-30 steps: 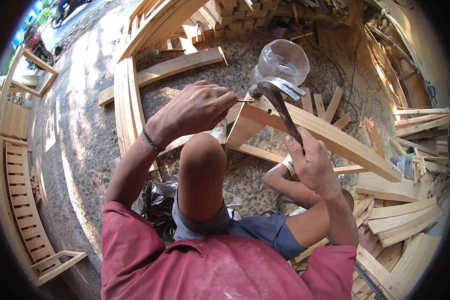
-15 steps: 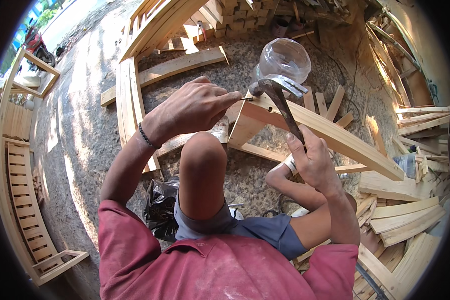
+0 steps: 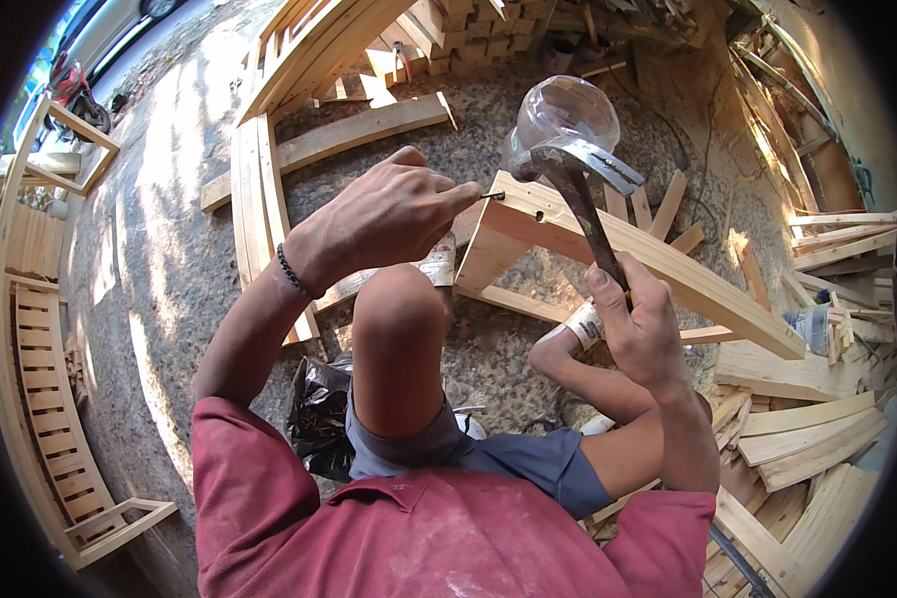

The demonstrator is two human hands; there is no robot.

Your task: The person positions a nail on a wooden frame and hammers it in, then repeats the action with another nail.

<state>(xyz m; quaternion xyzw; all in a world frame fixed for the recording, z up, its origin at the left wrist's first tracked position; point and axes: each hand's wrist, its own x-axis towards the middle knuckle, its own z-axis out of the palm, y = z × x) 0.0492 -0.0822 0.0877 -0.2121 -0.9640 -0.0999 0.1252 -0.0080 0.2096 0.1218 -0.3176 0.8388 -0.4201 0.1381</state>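
My left hand pinches a thin dark metal pin, possibly a nail or punch, between thumb and forefinger. Its tip meets a dark spot near the far end of a pale wooden beam; another dark hole lies a little to the right along that face. A claw hammer is gripped by its dark handle in my right hand. The hammer head hangs above the beam, apart from the pin, with its claw toward the right. Shorter boards join the beam's far end and run below it as a frame.
A clear round plastic container stands behind the beam. Loose planks pile up at the right. A slatted wooden frame lies at the far left. Between my legs and left arm sits a black plastic bag.
My right hand has shifted the hammer to the right, its head moving away from the pin. My left hand keeps its place. A vehicle has come into view at the upper left.
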